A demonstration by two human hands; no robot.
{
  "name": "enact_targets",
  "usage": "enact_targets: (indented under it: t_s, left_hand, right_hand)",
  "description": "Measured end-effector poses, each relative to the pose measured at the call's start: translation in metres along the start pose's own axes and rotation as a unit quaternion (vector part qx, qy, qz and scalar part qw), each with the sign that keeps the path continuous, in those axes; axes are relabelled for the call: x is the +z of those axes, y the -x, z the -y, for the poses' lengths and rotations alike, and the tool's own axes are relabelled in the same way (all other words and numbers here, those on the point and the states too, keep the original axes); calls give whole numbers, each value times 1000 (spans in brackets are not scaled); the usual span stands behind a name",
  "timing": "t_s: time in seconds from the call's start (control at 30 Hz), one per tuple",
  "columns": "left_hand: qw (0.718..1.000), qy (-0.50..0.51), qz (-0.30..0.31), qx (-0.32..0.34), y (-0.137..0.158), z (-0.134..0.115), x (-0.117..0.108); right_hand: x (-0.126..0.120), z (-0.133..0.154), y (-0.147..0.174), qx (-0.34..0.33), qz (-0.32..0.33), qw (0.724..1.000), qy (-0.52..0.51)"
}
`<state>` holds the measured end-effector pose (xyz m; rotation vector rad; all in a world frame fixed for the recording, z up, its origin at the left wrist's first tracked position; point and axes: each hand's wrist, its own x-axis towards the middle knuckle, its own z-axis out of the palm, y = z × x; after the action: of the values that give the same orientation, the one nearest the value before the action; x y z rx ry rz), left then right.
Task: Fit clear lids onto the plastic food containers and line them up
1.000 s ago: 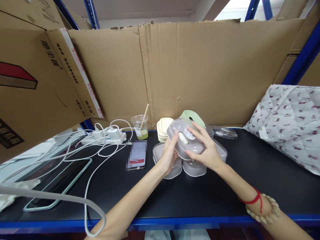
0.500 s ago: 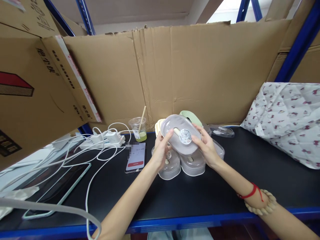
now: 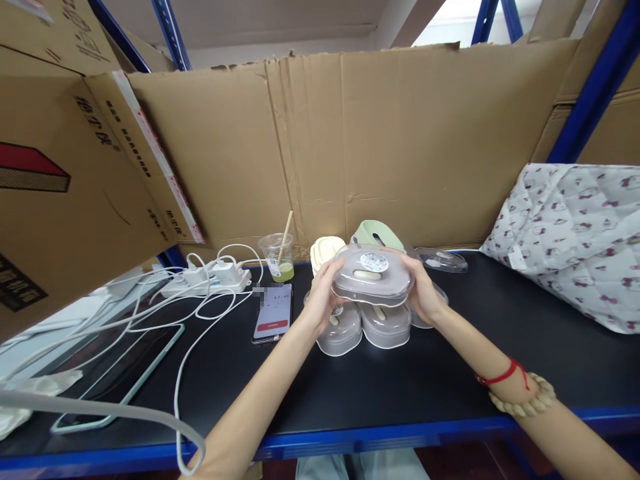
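Brown cardboard (image 3: 430, 133) stands behind the black table (image 3: 360, 393). The left hand (image 3: 321, 299) and right hand (image 3: 425, 293) hold tight to a cloudy box (image 3: 375, 283), one at each end, over other boxes (image 3: 386, 330). Farther back is a green piece (image 3: 376, 230).

- Held translucent cover (image 3: 373, 283): grey-tinted plastic, domed, rounded oblong, with a pale oval piece and a round patterned sticker on its top; raised off the desk (image 3: 380, 387), long side crosswise, top tipped toward the viewer.
- Front-left cover (image 3: 340, 339): same kind, rim down on the desk, upper part partly hidden.
- Front-right cover (image 3: 386, 330): alike, rim down just beside it, beneath the raised one; whether those two touch cannot be told.
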<state>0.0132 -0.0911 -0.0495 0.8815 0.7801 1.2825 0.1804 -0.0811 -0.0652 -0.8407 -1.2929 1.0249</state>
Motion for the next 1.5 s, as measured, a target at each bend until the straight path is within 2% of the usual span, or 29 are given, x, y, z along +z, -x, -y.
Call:
enact_targets:
  t_s: [0.1, 0.27, 0.43, 0.63, 0.77, 1.0, 1.23, 1.37, 1.5]
  left_hand:
    - [1000, 12, -25, 10, 0, 0, 0]
    - [998, 20, -47, -35, 0, -3, 2]
    - [998, 39, -26, -29, 0, -2, 4]
    - [999, 35, -8, -23, 1, -2, 5]
    - [1000, 24, 14, 1, 2, -3, 4]
    - [998, -65, -16, 16, -1, 5, -1]
    - [998, -54, 25, 4, -4, 6, -3]
    - [999, -50, 20, 2, -5, 5, -3]
    - [999, -44, 15, 0, -4, 6, -2]
  right_hand:
    - [-3, 0, 3, 23, 24, 999, -2]
    - [-5, 1, 3, 37, 32, 998, 35]
    - [-1, 5, 4, 34, 44, 997, 51]
    - [2, 6, 6, 50, 2, 999, 5]
    - [0, 7, 5, 34, 9, 999, -6]
    - [-4, 4, 0, 2, 14, 1000, 5]
    - [10, 18, 6, 96, -28, 994, -31]
    - [12, 19, 6, 102, -33, 994, -29]
    - [6, 13, 4, 80, -17, 997, 5]
